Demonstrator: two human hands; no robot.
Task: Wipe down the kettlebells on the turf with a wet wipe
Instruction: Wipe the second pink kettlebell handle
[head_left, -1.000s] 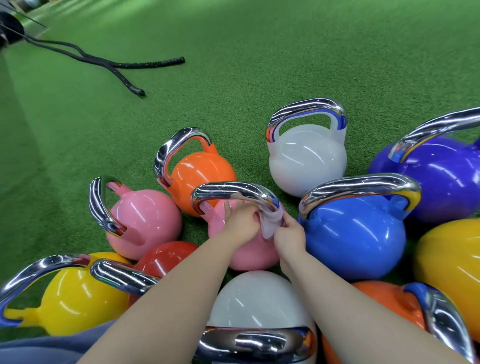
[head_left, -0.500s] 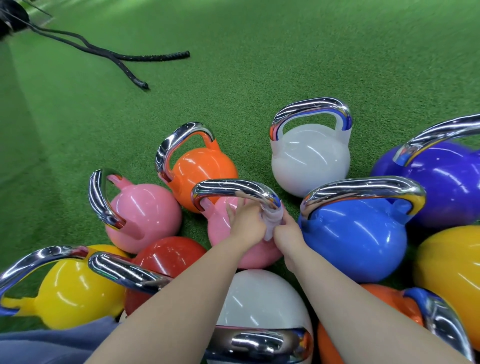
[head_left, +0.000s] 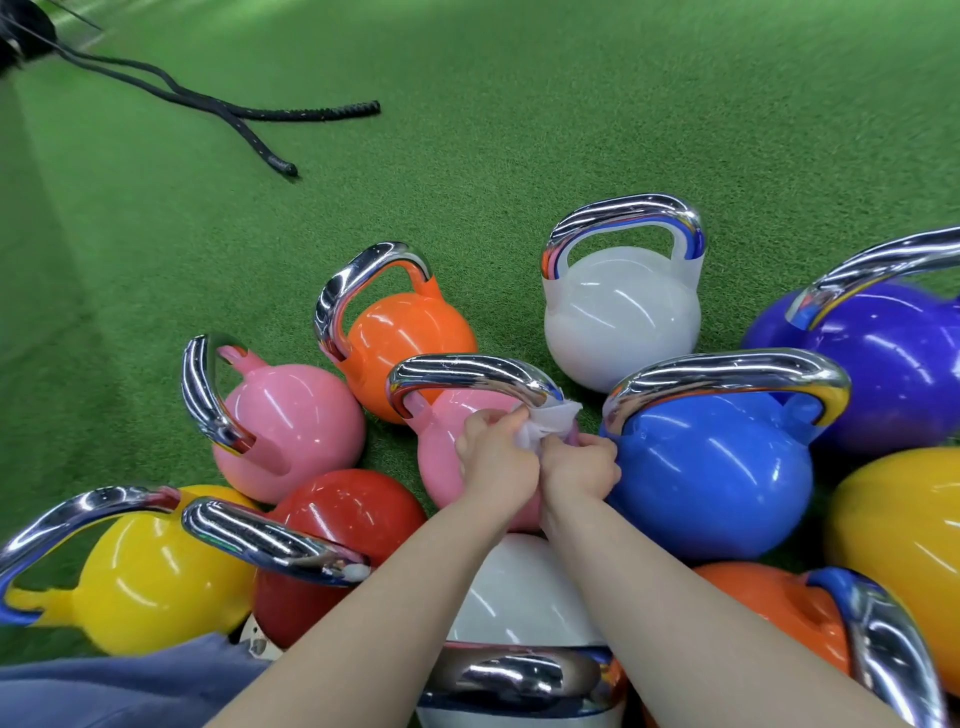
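Nearest the camera, a grey-blue sleeve or trouser leg (head_left: 119, 686) fills the lower left corner, and a white kettlebell (head_left: 519, 597) sits directly below the two forearms, its chrome handle lying across the bottom edge. To its left stand a red kettlebell (head_left: 343, 519) and a yellow kettlebell (head_left: 156, 587), their chrome handles crossing each other; to its right are an orange kettlebell (head_left: 769, 608) with a blue-edged handle and another yellow one (head_left: 898, 545) at the frame's edge. Just beyond, both hands meet at the pink kettlebell (head_left: 441, 457) in the middle of the cluster. The left hand (head_left: 496, 457) and the right hand (head_left: 579, 467) are side by side, touching, each with fingers curled around a bunched white wet wipe (head_left: 550, 423). The wipe is pressed against the right end of that kettlebell's chrome handle (head_left: 467, 371), where the handle bends down to the body. Just right of the hands stands a blue kettlebell (head_left: 711, 467), and a purple one (head_left: 893, 364) is behind it. To the left, a second pink kettlebell (head_left: 296, 421) leans with its handle turned sideways, and an orange one (head_left: 410, 338) stands behind the wiped bell. Farther back a second white kettlebell (head_left: 618, 317) stands upright on the green turf (head_left: 571, 104). Well apart, at the upper left, a black battle rope (head_left: 249, 111) lies on the turf.
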